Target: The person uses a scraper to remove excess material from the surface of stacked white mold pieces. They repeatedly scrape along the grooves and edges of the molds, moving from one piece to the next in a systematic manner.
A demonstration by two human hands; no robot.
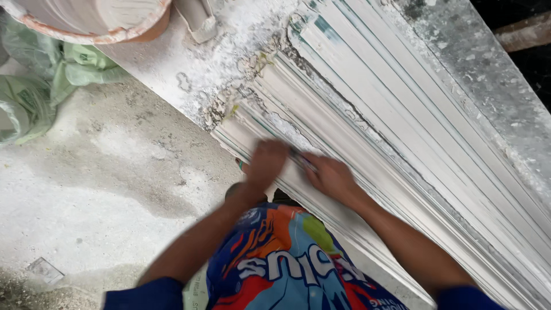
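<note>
Two hands work side by side on a long white moulding (402, 155) that lies flat on a plaster-crusted bench (493, 74), running from the upper middle of the view down to the lower right. The left hand (267, 163) is curled with its fingers drawn together and pressed down on the near edge of the moulding; whether it holds something underneath cannot be told, since the hand is blurred. The right hand (333, 175) sits just beside it, closed round a thin, dark tool (301, 161) whose tip lies against one of the grooves; its kind is too blurred to make out. Both hands are close together, most likely so that one can steady the piece while the other guides the tool along the profile. The moulding lies lengthwise on the bench, which supports its whole length and keeps the ribs facing up where they can be reached. The person stands at the bench's near edge, over a dusty concrete floor (115, 189), wearing a brightly printed apron (281, 258) and blue sleeves. At the upper left a round tub (97, 23) with a worn rim rests on the bench, well apart from the hands, and green sacks (40, 86) lie slumped on the floor beneath it. A small flat scrap (45, 270) lies on the floor at the lower left.
</note>
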